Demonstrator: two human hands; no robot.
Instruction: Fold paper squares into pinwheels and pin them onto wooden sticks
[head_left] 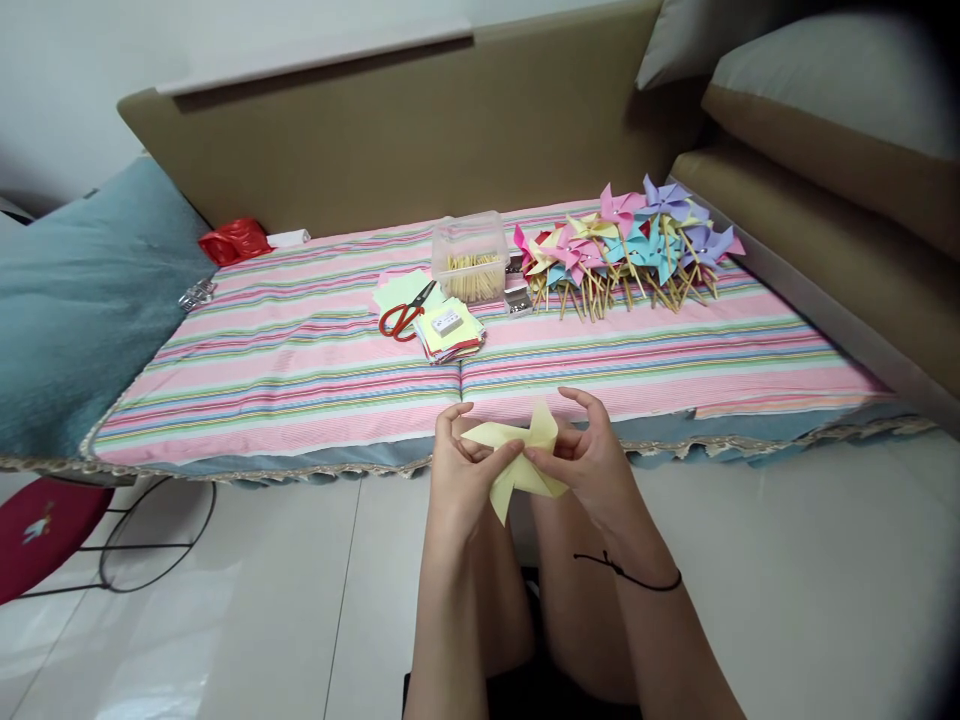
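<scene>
A long sofa seat under a striped cover (300, 370) fills the room ahead, with a teal cushion (75, 300) at its left end. On the cover a heap of finished paper pinwheels (622, 250) on sticks lies to the right, beside a clear tub of sticks (471, 258). Nearer the middle sits a stack of coloured paper squares (446, 335) with red scissors (401, 318) touching it. In front of the seat, above the knees, the left hand (457, 475) and right hand (592, 460) meet, their fingers pinched closed on a pale yellow paper pinwheel (521, 455) held between them.
</scene>
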